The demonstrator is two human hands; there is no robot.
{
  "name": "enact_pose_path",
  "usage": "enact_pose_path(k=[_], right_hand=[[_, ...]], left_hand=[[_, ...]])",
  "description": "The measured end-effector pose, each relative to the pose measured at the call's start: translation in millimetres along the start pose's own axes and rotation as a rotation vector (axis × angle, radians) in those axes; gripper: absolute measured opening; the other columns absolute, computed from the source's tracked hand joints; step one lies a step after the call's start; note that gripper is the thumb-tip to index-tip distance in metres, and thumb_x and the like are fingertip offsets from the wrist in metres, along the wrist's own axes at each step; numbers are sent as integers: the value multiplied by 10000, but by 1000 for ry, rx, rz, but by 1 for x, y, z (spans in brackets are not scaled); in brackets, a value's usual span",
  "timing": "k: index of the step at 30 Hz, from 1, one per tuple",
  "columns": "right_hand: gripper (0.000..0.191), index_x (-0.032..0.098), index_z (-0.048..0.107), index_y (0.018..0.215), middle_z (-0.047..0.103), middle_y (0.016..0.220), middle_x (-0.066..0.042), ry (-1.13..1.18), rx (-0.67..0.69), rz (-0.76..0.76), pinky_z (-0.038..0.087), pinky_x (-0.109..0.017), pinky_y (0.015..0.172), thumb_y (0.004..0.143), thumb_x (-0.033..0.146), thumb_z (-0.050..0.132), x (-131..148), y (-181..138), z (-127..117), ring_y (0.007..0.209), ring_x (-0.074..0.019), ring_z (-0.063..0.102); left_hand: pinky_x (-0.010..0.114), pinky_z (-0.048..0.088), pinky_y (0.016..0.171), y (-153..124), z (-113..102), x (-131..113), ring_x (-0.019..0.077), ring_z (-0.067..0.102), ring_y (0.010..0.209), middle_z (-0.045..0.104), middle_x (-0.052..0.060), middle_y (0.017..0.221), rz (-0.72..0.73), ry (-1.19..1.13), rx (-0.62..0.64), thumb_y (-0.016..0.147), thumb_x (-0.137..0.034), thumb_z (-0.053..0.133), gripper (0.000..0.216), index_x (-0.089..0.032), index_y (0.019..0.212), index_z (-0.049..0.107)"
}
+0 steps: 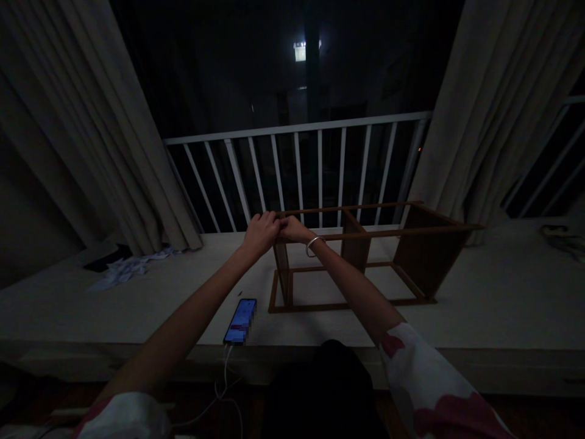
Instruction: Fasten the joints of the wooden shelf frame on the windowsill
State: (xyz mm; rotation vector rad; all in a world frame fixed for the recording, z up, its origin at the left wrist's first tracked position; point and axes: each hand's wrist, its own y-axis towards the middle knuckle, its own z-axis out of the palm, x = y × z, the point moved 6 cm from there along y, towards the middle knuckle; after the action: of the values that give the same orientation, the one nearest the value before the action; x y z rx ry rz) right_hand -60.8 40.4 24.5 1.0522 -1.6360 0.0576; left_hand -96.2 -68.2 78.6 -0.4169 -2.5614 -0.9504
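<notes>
A brown wooden shelf frame [356, 247] lies on its side on the white window ledge, its panels standing between long rails. At its upper left end, my left hand [262, 231] has its fingers curled at the corner. Right beside it, my right hand [295, 229] meets the left at the same corner, fingers pinched together. A silver bangle [314, 241] circles the right wrist. Whatever small thing the right fingertips may hold is hidden by the hands and the dim light.
A lit phone [240, 321] with a white cable [225, 378] lies near the ledge's [183, 323] front edge. A tiny dark piece [240, 293] is just behind it. Crumpled papers [122, 268] lie at left. Behind stand a white railing [297, 129] and curtains [132, 140].
</notes>
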Motion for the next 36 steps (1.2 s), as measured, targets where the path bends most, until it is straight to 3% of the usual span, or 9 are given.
enact_pose_path(k=[5, 14, 18, 24, 31, 36], right_hand=[[106, 68, 592, 578, 532, 521, 23, -11, -10, -3, 328, -183, 516, 533, 148, 540, 3, -1, 1, 511, -59, 429], [243, 78, 595, 605, 531, 532, 15, 2, -19, 32, 341, -188, 511, 549, 311, 634, -4, 0, 2, 507, -57, 435], [268, 81, 587, 597, 531, 531, 16, 2, -13, 56, 338, -184, 507, 538, 334, 651, -4, -1, 2, 506, -53, 435], [296, 77, 601, 618, 544, 544, 7, -8, -28, 51, 334, -182, 489, 532, 355, 660, -1, -3, 1, 501, -56, 446], [322, 80, 623, 651, 567, 551, 1, -55, -47, 82, 337, -179, 478, 512, 366, 675, -1, -2, 0, 501, -61, 461], [301, 77, 629, 648, 567, 543, -1, -51, -39, 62, 334, -178, 473, 519, 346, 671, -3, -1, -1, 499, -63, 463]], left_hand=[[368, 338, 749, -7, -3, 5, 244, 473, 921, 549, 138, 911, -28, -55, -60, 837, -240, 365, 271, -124, 823, 610], [290, 379, 712, -16, 9, 30, 186, 524, 817, 634, 65, 829, -275, -385, -47, 802, -261, 404, 263, -181, 852, 650], [264, 392, 704, -19, 12, 38, 178, 548, 804, 649, 55, 811, -408, -504, -30, 765, -349, 450, 278, -182, 834, 661], [241, 402, 630, -17, 17, 43, 151, 568, 693, 641, 46, 739, -474, -670, -73, 715, -322, 487, 228, -163, 768, 642], [223, 418, 599, -22, 43, 53, 137, 576, 684, 645, 52, 756, -657, -1092, -115, 644, -260, 542, 204, -137, 794, 605], [212, 396, 550, -25, 54, 56, 114, 548, 618, 648, 48, 751, -772, -1372, -77, 599, -259, 591, 232, -133, 793, 614]])
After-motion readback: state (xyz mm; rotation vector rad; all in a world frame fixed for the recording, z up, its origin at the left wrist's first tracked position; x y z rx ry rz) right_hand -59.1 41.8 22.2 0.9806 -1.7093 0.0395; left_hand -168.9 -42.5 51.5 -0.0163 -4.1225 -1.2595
